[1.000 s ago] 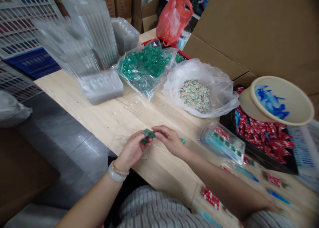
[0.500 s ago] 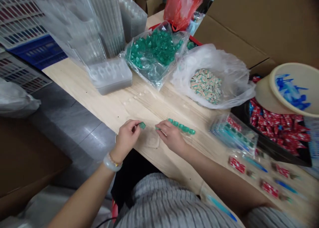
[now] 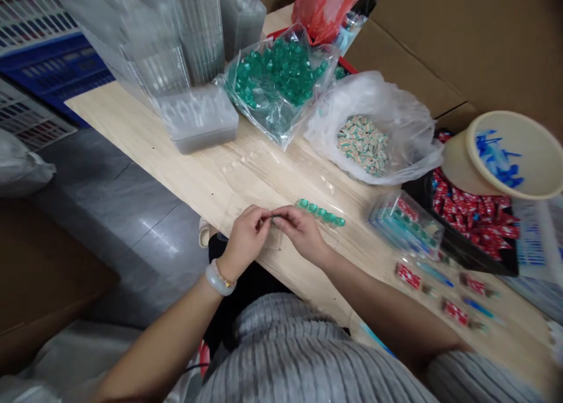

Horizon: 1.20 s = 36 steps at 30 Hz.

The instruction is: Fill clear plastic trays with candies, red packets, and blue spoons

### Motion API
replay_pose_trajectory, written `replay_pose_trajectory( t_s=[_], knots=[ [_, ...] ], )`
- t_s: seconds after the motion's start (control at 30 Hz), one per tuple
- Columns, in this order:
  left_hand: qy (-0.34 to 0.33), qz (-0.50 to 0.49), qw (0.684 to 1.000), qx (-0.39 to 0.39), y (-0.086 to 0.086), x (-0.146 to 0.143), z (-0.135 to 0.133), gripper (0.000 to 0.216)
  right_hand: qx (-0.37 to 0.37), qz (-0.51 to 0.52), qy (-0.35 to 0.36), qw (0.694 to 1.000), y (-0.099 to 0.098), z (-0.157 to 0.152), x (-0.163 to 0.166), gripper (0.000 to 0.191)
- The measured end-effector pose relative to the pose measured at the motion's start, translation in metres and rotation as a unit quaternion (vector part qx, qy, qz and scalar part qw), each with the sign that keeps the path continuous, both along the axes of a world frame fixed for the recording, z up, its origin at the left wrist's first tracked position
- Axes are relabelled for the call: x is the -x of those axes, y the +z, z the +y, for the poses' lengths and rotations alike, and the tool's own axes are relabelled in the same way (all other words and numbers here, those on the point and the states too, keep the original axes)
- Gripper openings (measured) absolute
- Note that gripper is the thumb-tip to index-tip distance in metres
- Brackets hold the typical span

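Note:
My left hand (image 3: 247, 233) and my right hand (image 3: 303, 232) meet over the near edge of the wooden table, fingertips almost touching. Both are closed in a pinch on a small, dark-looking green piece (image 3: 274, 216), mostly covered by the fingers. Just beyond my right hand lies a row of several green translucent pieces (image 3: 321, 212). A clear plastic tray (image 3: 275, 239) lies flat beneath the hands, partly hidden by them.
Farther back are a bag of green pieces (image 3: 285, 71), a white bag of small striped pieces (image 3: 363, 142) and stacked clear trays (image 3: 204, 136). To the right stand filled clear packs (image 3: 407, 224), red packets (image 3: 472, 215) and a cream bucket (image 3: 460, 159) with blue items.
My hands, apart before, have come together. The green piece that showed in my left fingertips is now between both hands. The view has shifted slightly.

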State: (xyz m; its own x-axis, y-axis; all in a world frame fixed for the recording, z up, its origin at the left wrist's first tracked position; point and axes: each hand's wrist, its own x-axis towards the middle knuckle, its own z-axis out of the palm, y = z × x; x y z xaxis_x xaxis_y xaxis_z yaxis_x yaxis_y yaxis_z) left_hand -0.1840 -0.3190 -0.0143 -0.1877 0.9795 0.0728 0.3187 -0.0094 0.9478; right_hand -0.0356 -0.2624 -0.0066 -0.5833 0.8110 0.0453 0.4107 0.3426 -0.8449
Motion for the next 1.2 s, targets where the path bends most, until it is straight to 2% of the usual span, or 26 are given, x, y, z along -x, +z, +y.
replay_pose_trajectory(
  t_s=[0.07, 0.13, 0.2, 0.27, 0.33, 0.4, 0.5, 0.57, 0.67, 0.77, 0.87, 0.93, 1.03, 1.1, 1.2],
  knots=[
    [-0.005, 0.047, 0.999, 0.005, 0.000, 0.004, -0.001, 0.026, 0.007, -0.001, -0.031, 0.999, -0.001, 0.002, 0.003, 0.018],
    [-0.009, 0.133, 0.991, 0.009, 0.000, 0.011, -0.001, 0.037, -0.068, -0.053, -0.043, 0.995, -0.004, 0.004, 0.006, 0.018],
    [-0.044, 0.239, 0.970, 0.003, -0.001, 0.018, -0.001, 0.036, -0.153, -0.114, 0.006, 0.982, -0.009, 0.004, 0.008, 0.016],
    [-0.093, 0.324, 0.942, 0.001, -0.001, 0.021, 0.000, 0.027, -0.205, -0.145, 0.068, 0.966, -0.015, 0.001, 0.011, 0.019],
    [-0.114, 0.373, 0.921, 0.006, -0.003, 0.020, 0.000, 0.021, -0.229, -0.145, 0.094, 0.958, -0.021, -0.003, 0.011, 0.023],
    [-0.112, 0.400, 0.910, 0.009, -0.005, 0.018, 0.001, 0.020, -0.235, -0.130, 0.092, 0.959, -0.025, -0.005, 0.009, 0.024],
    [-0.104, 0.417, 0.903, 0.007, -0.009, 0.015, 0.000, 0.020, -0.203, -0.103, 0.077, 0.971, -0.028, -0.006, 0.004, 0.025],
    [-0.097, 0.421, 0.902, 0.005, -0.011, 0.014, 0.000, 0.021, -0.156, -0.077, 0.059, 0.983, -0.028, -0.003, 0.003, 0.022],
    [-0.089, 0.419, 0.903, -0.001, -0.014, 0.014, -0.001, 0.022, -0.038, -0.031, -0.003, 0.999, -0.026, 0.003, 0.003, 0.019],
    [-0.085, 0.417, 0.905, -0.007, -0.017, 0.014, -0.002, 0.022, 0.078, -0.007, -0.035, 0.996, -0.026, 0.009, 0.004, 0.014],
    [-0.084, 0.414, 0.906, -0.009, -0.018, 0.014, -0.002, 0.023, 0.101, -0.025, -0.023, 0.994, -0.022, 0.012, 0.004, 0.012],
    [-0.086, 0.411, 0.908, -0.012, -0.019, 0.014, -0.003, 0.023, 0.066, -0.047, 0.001, 0.997, -0.017, 0.011, 0.003, 0.012],
    [-0.083, 0.403, 0.911, -0.018, -0.019, 0.014, -0.003, 0.022, -0.027, -0.094, 0.058, 0.993, -0.010, 0.006, 0.004, 0.013],
    [-0.081, 0.399, 0.913, -0.020, -0.019, 0.014, -0.003, 0.022, -0.091, -0.149, 0.078, 0.981, -0.008, 0.001, 0.007, 0.014],
    [-0.081, 0.401, 0.912, -0.020, -0.020, 0.013, -0.001, 0.023, -0.172, -0.249, 0.061, 0.951, -0.012, -0.008, 0.017, 0.014]
  ],
)
